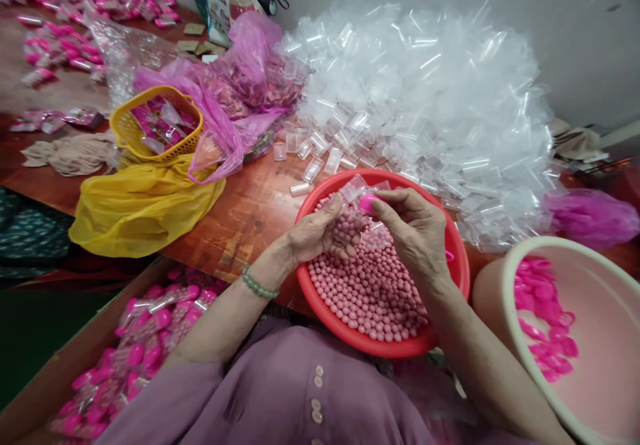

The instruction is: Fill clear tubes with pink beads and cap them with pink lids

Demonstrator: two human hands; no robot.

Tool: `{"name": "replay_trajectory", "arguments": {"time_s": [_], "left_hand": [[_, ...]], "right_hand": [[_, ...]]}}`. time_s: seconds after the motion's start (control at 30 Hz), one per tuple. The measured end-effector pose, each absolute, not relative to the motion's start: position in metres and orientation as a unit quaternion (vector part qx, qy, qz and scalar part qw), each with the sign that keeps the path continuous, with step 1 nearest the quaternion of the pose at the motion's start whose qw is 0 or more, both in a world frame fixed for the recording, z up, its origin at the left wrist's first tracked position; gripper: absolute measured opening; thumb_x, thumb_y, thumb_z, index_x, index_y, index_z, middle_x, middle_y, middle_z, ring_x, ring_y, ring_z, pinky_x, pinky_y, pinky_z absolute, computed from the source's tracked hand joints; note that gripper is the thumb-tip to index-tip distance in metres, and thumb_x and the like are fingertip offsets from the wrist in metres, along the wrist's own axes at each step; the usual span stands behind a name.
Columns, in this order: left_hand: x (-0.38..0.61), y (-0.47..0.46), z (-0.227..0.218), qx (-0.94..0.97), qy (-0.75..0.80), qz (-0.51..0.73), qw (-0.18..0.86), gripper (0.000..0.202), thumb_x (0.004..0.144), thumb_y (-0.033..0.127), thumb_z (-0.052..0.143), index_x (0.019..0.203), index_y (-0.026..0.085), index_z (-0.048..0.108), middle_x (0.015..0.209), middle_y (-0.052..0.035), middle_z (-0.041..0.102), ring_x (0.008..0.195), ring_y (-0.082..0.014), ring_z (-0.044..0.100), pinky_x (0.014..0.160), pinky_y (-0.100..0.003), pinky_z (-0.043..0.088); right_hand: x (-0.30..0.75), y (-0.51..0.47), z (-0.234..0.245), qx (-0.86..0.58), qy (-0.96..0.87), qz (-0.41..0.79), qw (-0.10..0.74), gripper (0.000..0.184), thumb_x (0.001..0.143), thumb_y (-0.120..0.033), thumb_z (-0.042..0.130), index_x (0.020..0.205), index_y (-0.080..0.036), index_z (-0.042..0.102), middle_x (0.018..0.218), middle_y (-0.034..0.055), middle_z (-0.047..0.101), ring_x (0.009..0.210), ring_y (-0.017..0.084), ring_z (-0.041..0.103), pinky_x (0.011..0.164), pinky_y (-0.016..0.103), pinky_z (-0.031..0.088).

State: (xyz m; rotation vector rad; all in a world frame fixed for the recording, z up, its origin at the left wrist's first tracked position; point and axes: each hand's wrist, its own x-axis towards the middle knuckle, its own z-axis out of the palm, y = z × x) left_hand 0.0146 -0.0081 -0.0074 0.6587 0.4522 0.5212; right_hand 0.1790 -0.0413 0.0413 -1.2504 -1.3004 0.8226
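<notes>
Pink beads (370, 298) in red basin (307, 265)

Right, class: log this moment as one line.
left hand: holds clear container | right hand: holds pink cap | below both: red bowl of pink beads

Under the hands, the beads (370, 305) are dusty pink, the basin (385, 349) red. The left hand (320, 233)'s container (345, 225) is clear, the right hand (417, 228)'s cap (368, 204) hot pink. Near the left hand, the bracelet (259, 288) is green; left of it, the bag (145, 211) yellow, the counter (240, 225) streaky reddish-brown; right of the right hand, the bucket (509, 298) cream.
</notes>
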Motion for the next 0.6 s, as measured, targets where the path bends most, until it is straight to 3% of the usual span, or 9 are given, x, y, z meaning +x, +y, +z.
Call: {"name": "replay_trajectory", "arguments": {"time_s": [0.1,0.27,0.6], "left_hand": [[0.015,-0.014,-0.005,0.309,0.216,0.299,0.877,0.035,0.086,0.048,0.058,0.081,0.015,0.069,0.068,-0.0039,0.066,0.058,-0.0131,0.060,0.057,-0.026,0.048],[0.019,-0.021,-0.002,0.384,0.255,0.299,0.836,0.028,0.088,0.024,0.046,0.076,0.011,0.068,0.060,-0.0002,0.063,0.055,-0.0092,0.055,0.059,-0.024,0.044],[0.023,-0.016,-0.006,0.306,0.245,0.378,0.839,0.027,0.088,0.041,0.062,0.087,0.015,0.069,0.071,-0.0014,0.062,0.060,-0.0102,0.056,0.067,-0.027,0.051]], "right_hand": [[0.171,-0.037,0.043,-0.519,-0.550,0.333,0.563,0.014,0.077,-0.031,0.077,0.087,-0.023,0.072,0.084,-0.0004,0.072,0.075,0.014,0.067,0.075,0.032,0.057],[0.168,-0.032,0.029,-0.519,-0.519,0.275,0.621,0.015,0.078,-0.033,0.077,0.087,-0.023,0.071,0.081,-0.0008,0.071,0.072,0.013,0.066,0.072,0.030,0.058],[0.173,-0.033,0.019,-0.505,-0.571,0.268,0.590,0.016,0.079,-0.032,0.075,0.090,-0.022,0.071,0.085,0.0000,0.071,0.076,0.013,0.067,0.073,0.030,0.057]]}}
